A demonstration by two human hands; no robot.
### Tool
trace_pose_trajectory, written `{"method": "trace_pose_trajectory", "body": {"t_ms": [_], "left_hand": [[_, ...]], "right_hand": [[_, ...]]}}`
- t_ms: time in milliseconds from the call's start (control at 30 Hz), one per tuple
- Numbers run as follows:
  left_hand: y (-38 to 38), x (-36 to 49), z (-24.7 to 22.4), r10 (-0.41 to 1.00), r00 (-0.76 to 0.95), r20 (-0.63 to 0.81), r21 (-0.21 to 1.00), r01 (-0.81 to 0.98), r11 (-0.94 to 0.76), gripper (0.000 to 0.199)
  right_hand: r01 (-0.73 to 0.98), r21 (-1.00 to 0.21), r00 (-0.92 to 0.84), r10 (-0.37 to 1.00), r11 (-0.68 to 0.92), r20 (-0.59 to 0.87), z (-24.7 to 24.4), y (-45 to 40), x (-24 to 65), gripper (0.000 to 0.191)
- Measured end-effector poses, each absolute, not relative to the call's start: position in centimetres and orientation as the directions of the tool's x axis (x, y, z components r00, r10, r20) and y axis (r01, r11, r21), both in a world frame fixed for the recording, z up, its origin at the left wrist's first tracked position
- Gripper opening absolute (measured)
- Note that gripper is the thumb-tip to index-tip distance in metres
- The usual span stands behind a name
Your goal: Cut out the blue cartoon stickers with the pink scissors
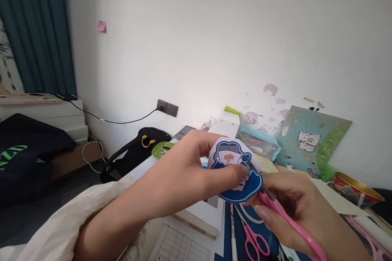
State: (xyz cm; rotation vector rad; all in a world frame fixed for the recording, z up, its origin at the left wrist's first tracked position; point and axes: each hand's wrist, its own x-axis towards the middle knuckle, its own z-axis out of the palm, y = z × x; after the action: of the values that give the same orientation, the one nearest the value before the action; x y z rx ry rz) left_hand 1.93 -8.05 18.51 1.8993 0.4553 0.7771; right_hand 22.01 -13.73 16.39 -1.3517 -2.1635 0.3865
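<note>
Holding the blue-and-white paper cutout [225,157] just right of the middle of the frame, your left hand [192,173] has its grip clamped on it, thumb pressed across the printed front; your right hand [298,204], at lower right, has its grip closed round the pink-handled scissors [284,214]. The relation that matters is blade to paper: the scissors' long axis slants from lower right to upper left, so the cutout lies up and to the left of your right grip, and the blades meet its right side close to your left thumb tip; you cannot tell from here how wide the blades stand. Your left hand is the nearer, touching the cutout; the white margin looks broad around the top and narrow along the lower edge. Open air lies above both hands, up to the pale wall [190,40]; room below looks tighter, with a white pen [233,236] and a second pair of scissors [250,228] at bottom centre, and a white-covered block [196,220] below your left hand; a red-and-gold bowl [357,189] bounds the right side.
</note>
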Motion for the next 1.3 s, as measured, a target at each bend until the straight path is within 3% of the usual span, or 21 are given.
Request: {"method": "trace_pose_trajectory", "body": {"t_ms": [367,700,967,1200,1300], "left_hand": [[-7.56,1.99,17.95,0.604,0.709,0.364,0.880,-0.048,-0.473,0.019],[-7.51,1.89,18.06,0.604,0.727,0.327,0.875,0.008,-0.484,0.018],[-7.20,1.70,17.77,0.612,0.736,0.291,0.885,0.037,-0.465,0.018],[-7.11,1.53,17.67,0.594,0.765,0.249,0.884,0.071,-0.462,0.020],[-7.11,1.51,17.69,0.594,0.761,0.261,0.880,0.067,-0.471,0.021]], "right_hand": [[0.655,-0.603,-0.349,0.890,0.456,0.294,16.24,-13.46,21.92,0.014],[0.676,-0.612,-0.299,0.912,0.410,0.282,16.33,-13.55,21.72,0.015],[0.734,-0.464,-0.395,0.867,0.496,0.302,16.42,-13.24,22.08,0.019],[0.744,-0.497,-0.322,0.891,0.447,0.320,16.30,-13.58,22.01,0.017],[0.725,-0.499,-0.366,0.880,0.474,0.304,16.22,-13.50,22.11,0.019]]}}
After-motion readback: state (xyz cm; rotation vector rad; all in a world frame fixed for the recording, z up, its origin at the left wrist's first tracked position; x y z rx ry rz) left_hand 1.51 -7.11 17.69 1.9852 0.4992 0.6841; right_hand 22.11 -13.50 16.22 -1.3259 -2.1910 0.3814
